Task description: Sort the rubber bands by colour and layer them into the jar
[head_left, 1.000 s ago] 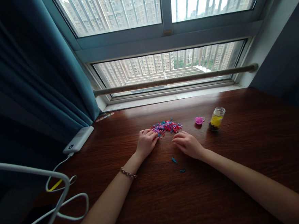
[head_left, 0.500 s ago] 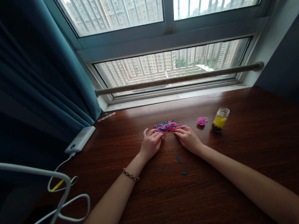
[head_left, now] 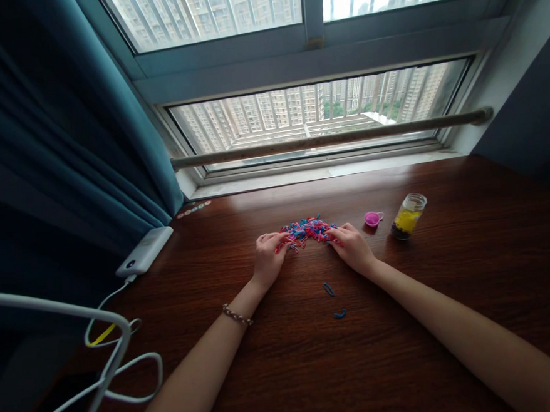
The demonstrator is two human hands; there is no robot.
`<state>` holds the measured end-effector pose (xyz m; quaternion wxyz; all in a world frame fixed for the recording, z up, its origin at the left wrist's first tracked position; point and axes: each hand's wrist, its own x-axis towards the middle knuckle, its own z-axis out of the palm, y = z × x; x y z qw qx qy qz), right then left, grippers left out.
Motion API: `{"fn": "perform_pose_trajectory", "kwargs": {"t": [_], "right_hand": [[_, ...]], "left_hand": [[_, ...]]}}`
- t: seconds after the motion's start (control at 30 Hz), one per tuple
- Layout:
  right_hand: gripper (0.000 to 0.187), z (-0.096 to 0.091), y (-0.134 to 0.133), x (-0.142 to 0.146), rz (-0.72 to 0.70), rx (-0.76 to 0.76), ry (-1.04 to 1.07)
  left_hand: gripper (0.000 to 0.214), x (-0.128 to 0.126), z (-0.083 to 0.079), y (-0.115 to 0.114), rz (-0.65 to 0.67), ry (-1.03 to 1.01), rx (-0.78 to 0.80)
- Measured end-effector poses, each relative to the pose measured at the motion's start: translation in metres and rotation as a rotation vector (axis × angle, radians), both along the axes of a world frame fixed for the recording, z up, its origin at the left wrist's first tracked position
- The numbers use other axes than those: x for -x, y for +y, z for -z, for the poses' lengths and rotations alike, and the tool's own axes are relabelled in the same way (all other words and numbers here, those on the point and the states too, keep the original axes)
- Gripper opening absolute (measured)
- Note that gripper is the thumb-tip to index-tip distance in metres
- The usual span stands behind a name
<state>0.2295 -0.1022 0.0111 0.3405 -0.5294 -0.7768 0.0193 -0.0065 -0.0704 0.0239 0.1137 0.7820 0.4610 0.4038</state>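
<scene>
A loose heap of small, thin bands in pink, red, blue and purple is spread on a dark reddish-brown wooden surface, between the two hands. The heap is drawn out into a low, slightly arched strip; its long axis is laid from left to right, roughly parallel to the window, and its two ends are pointed at the hands. Single bands within it are turned every way.

The left end is touched by the left hand, whose fingers are bent around the edge, with reddish bands seen between thumb and forefinger. The right end is met by the right hand, its fingers likewise bent and lowered onto the bands. Whether any band is gripped by either hand cannot be told.

Nearer the person, two bands are set apart from the heap. By the narrow blue oval band, a slant from upper left to lower right is shown; the curved dark-blue band is laid almost crosswise, its right end slightly raised in the view. Beyond the right hand, a small round pink cup with a loop is placed, its loop pointed right, beside a clear glass jar with yellow and dark contents.
</scene>
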Motion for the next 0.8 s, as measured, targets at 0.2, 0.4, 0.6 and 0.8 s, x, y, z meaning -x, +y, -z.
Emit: {"fn": "perform_pose_trajectory", "kwargs": {"t": [0.2, 0.4, 0.6, 0.8], "right_hand": [[0.028, -0.004, -0.001, 0.001, -0.022, -0.031, 0.137], [0.022, -0.006, 0.0, -0.002, -0.033, 0.009, 0.443], [0.017, -0.003, 0.006, -0.007, 0.05, 0.147, 0.711], [0.021, -0.003, 0.006, -0.006, 0.045, 0.248, 0.875]], "left_hand": [[0.03, -0.004, -0.001, -0.002, 0.059, -0.51, 0.358], [0.029, -0.008, -0.007, -0.003, 0.078, -0.594, 0.442], [0.026, -0.022, -0.012, -0.026, 0.429, -0.381, 0.652], [0.023, -0.032, -0.012, -0.05, 0.669, 0.035, 0.472]]}}
